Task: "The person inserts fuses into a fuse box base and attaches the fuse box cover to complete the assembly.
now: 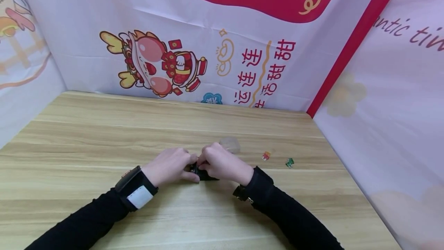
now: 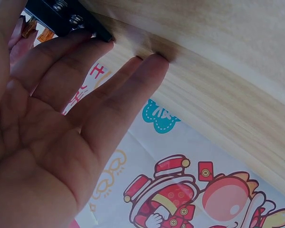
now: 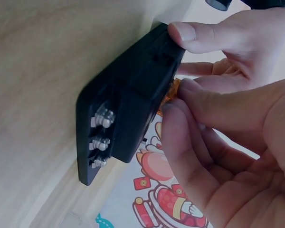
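Observation:
A black block on a flat base (image 3: 133, 90), with three metal screw terminals (image 3: 102, 118) along one end, lies on the wooden table between both hands. My left hand (image 1: 170, 165) grips one end of it, the thumb at the near edge and fingers on the far side. In the left wrist view, fingertips meet the edge of the black base (image 2: 69, 19). From the other side my right hand (image 1: 223, 163) pinches a small orange piece (image 3: 170, 97) between thumb and index finger, right at the block's top face. Fingers hide most of that piece.
Behind the right hand lies a clear plastic cup (image 1: 230, 144). To the right are a small orange-red piece (image 1: 266, 156) and a small green piece (image 1: 290, 162). Printed cloth walls (image 1: 222, 18) border the table's back and sides.

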### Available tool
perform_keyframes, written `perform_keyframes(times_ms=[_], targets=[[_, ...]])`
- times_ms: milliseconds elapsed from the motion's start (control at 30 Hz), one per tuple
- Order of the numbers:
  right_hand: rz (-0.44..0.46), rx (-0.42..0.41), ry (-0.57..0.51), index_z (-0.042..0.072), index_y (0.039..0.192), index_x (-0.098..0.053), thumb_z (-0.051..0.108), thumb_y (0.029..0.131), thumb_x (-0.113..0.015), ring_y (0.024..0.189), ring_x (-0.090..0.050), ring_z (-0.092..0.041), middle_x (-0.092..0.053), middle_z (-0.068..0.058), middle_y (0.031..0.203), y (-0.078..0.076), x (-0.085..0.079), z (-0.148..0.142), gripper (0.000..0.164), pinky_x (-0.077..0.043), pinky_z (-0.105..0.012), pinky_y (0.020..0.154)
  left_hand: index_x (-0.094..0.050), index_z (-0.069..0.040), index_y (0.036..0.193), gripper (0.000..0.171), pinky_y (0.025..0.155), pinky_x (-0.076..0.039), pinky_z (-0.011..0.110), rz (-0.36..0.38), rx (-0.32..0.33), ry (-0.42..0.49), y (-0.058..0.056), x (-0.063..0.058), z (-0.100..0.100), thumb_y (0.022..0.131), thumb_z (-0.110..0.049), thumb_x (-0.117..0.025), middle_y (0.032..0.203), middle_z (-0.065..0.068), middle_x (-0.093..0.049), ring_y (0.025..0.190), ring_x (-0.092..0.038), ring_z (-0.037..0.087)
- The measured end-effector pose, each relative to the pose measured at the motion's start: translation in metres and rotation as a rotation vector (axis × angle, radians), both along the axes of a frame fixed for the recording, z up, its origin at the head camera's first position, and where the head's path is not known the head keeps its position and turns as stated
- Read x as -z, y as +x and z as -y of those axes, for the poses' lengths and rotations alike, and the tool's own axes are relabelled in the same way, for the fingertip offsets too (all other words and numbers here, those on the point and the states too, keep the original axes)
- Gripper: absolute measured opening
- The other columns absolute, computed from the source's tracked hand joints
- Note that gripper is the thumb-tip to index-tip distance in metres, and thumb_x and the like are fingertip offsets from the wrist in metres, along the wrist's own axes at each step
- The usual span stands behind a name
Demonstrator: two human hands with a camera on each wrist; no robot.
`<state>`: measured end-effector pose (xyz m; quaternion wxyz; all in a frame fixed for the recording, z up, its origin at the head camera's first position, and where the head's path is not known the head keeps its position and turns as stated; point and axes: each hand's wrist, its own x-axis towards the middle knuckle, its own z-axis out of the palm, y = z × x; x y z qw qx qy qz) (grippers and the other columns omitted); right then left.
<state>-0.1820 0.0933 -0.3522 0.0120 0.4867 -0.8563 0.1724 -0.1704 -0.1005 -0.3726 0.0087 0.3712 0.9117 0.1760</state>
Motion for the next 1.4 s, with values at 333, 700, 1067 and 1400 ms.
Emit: perform_keyframes(times_ms=[333,700,1067,1400], targets=[[-0.067,-0.009,-0.009,0.008,0.074,-0.076,-0.008,0.08,-0.072,0.067,-0.06,-0.003,-0.066,0.002,0.072,0.0033,0.001,0.0017,0.018,-0.044,-0.013,0.06,-0.069,-0.021,0.091,0.028,0.054,-0.034,0.026,-0.008,-0.001,-0.001,0.0008,-0.0006,-0.0002,0.078,-0.043,-0.081,0.072,-0.007,-0.055,0.065,-0.047,0.011],[-0.006,0.027,-0.012,0.007,0.081,-0.075,-0.004,0.085,-0.071,0.072,-0.059,-0.001,-0.068,0.002,0.078,0.0017,0.0001,-0.0016,0.013,-0.044,-0.013,0.064,-0.069,-0.019,0.091,0.03,0.054,-0.033,0.026,0.001,-0.012,-0.003,0.0012,0.0003,-0.0002,0.079,-0.044,-0.081,0.073,-0.007,-0.054,0.065,-0.047,0.011],[0.015,0.047,-0.016,0.008,0.079,-0.074,-0.003,0.085,-0.071,0.067,-0.057,-0.002,-0.065,0.005,0.075,-0.0002,-0.0009,-0.003,0.014,-0.044,-0.014,0.062,-0.07,-0.017,0.094,0.033,0.055,-0.033,0.027,0.001,-0.011,-0.013,0.003,-0.0022,-0.001,0.079,-0.044,-0.081,0.074,-0.005,-0.055,0.067,-0.048,0.012],[-0.057,0.015,-0.01,0.009,0.074,-0.072,-0.004,0.084,-0.072,0.064,-0.054,-0.001,-0.062,0.005,0.071,0.0016,0.0036,-0.0015,0.017,-0.042,-0.014,0.06,-0.069,-0.017,0.091,0.031,0.054,-0.033,0.026,-0.012,-0.002,-0.004,0.0023,-0.0001,-0.0003,0.079,-0.042,-0.081,0.072,-0.005,-0.054,0.064,-0.046,0.011]])
